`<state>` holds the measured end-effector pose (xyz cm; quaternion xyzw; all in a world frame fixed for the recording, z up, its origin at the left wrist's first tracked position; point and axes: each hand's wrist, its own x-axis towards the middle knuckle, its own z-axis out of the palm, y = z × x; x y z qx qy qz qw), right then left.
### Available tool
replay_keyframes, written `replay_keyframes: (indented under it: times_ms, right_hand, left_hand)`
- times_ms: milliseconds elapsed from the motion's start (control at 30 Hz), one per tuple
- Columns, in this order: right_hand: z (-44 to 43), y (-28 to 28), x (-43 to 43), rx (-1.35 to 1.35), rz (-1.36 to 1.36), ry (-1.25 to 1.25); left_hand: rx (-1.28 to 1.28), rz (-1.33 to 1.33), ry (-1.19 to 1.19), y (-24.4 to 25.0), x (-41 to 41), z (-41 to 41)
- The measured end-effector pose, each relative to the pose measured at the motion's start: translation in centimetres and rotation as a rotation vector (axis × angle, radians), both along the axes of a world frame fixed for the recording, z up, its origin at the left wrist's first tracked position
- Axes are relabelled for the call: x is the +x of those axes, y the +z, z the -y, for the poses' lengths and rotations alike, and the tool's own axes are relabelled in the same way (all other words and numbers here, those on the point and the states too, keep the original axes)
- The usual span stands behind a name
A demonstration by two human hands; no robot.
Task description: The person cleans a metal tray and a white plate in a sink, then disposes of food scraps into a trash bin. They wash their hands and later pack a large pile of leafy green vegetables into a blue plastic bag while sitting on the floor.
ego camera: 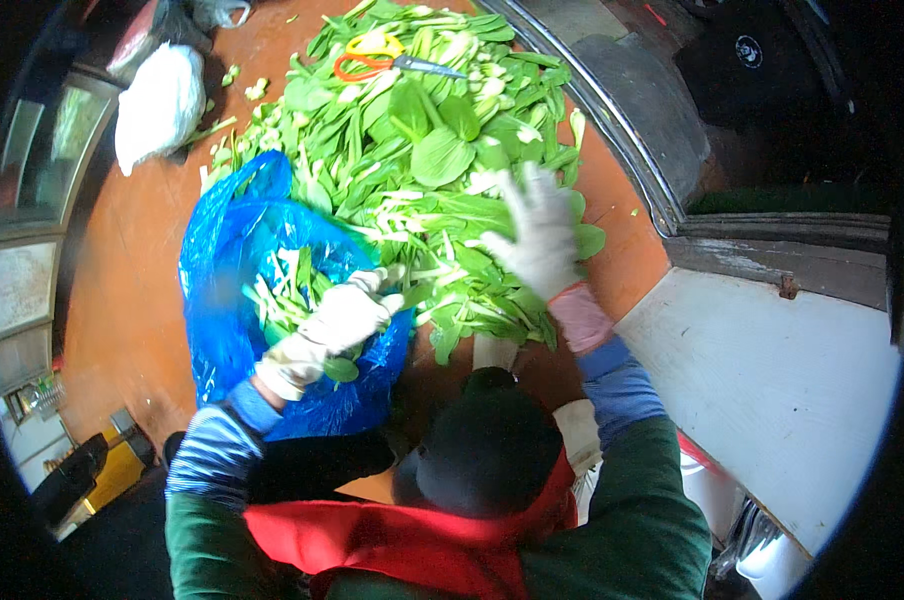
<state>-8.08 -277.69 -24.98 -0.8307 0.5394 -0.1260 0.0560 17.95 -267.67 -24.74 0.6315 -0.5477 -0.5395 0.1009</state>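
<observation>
A heap of loose bok choy greens (354, 142) covers the table's middle, their pale cut stems mixed with green leaves. My right hand (538, 225), in a pale glove, is at the heap's right side, fingers spread and slightly blurred. To the left, a blue plastic bag (219, 300) lies open with more cut greens (298, 277) inside. Over the bag's mouth is my left hand (350, 311), gloved too, its fingertips at the greens by the bag's right rim. Whether it grips leaves or the rim cannot be made out. Scissors (403, 62) with orange and yellow handles rest atop the heap.
The orange-brown table (129, 300) carries a white plastic bag (163, 101) at the far left, with scattered trimmings (257, 90) nearby. A metal track (609, 97) runs along the table's right side. At the right is a white panel (759, 390).
</observation>
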Motion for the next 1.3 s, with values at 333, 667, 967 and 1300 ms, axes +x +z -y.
replay_keyframes:
  times_ms: [333, 667, 967, 1300]
  right_hand:
    - [-10.0, -5.5, 0.8, 0.575, -0.026, 0.040]
    - [-9.2, -6.5, -7.4, 0.410, 0.369, -0.607]
    - [-9.4, -11.1, -1.0, 0.919, 0.439, -0.806]
    - [-11.8, -6.7, -1.4, 0.971, 1.056, -0.276]
  left_hand:
    - [0.040, -0.138, 0.716, -10.4, -7.0, -1.6]
    - [-0.364, -0.164, 0.879, -10.5, -8.0, 0.8]
    - [-0.247, 0.438, 0.397, -9.6, -14.9, 1.0]
    - [-0.128, -0.101, 0.641, -8.4, -15.8, -3.7]
